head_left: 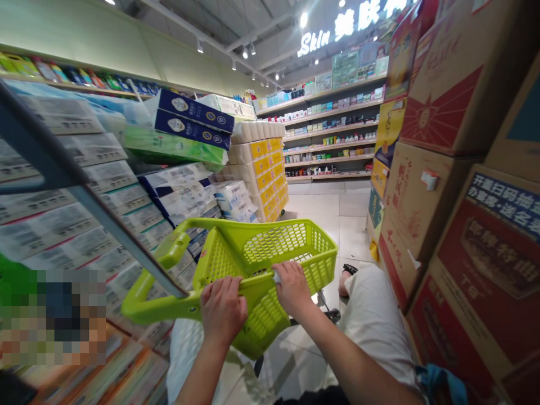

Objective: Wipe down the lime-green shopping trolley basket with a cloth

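Observation:
A lime-green plastic shopping cart (pixel 270 281) stands in front of me, its mesh basket facing up and its looped handle (pixel 147 312) to the left. My left hand (pixel 223 308) is closed over the near rim, close to the handle end. Farther right along the same rim, my right hand (pixel 292 288) is wrapped over the edge, its fingers bent into the basket side. A small white bit shows by the right hand's fingers; I cannot make out what it is. A grey metal bar (pixel 122 236) slants from the upper left down to the cart's handle.
Stacked tissue packs (pixel 76 191) line the left side, with yellow-and-white packs (pixel 268 174) beyond. Cardboard cartons (pixel 422 219) rise close on the right. Tiled floor (pixel 316 208) leads to cosmetics shelves (pixel 333 129). A pixelated patch (pixel 63 315) covers the lower left. My trouser leg (pixel 371 320) is beside the cart.

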`<state>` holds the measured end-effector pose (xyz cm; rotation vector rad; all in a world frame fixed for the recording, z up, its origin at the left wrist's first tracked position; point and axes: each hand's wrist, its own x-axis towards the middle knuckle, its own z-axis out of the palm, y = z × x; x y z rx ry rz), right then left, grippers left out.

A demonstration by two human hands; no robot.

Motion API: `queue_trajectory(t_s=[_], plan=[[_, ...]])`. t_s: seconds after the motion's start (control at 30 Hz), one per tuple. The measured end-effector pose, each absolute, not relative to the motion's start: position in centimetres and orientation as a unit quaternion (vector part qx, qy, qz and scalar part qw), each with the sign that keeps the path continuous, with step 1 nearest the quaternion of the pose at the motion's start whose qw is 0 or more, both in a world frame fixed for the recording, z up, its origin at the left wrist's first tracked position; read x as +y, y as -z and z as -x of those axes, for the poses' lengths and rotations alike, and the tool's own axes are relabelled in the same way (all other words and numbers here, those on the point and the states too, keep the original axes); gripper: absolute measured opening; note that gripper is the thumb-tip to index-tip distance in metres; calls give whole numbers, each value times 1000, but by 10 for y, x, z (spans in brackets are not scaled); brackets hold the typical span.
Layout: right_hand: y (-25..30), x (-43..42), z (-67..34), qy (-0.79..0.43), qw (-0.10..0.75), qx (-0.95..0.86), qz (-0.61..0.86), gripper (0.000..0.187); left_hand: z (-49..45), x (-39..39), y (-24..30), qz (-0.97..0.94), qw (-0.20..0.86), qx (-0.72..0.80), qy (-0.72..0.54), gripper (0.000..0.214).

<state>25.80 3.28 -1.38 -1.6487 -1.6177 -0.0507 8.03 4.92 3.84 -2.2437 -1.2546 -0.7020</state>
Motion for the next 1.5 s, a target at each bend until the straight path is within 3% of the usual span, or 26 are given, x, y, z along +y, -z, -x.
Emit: queue_trajectory(t_s=[0.4, 0.67, 0.87, 1.07, 1.3, 1.5], plan=[[12, 29, -261, 36, 366, -665, 650, 37, -76, 47, -43, 823, 253, -444, 248, 30], [20, 31, -279, 56, 401, -584, 704, 34, -70, 51, -42, 828, 244, -436, 255, 29], [12, 41, -241, 40, 400, -651, 644, 34, -66, 57, -47, 829, 246, -449, 227, 30], [17, 40, -267, 48, 390, -611, 687, 32, -85, 52, -41, 810, 263, -470, 231, 44], [15, 43, -240, 58, 394, -642, 655, 25, -127, 49, -18, 872, 155, -434, 165, 60], [24, 36, -292, 72, 396, -585, 704, 30, -124, 51, -17, 880, 121, -430, 160, 61]])
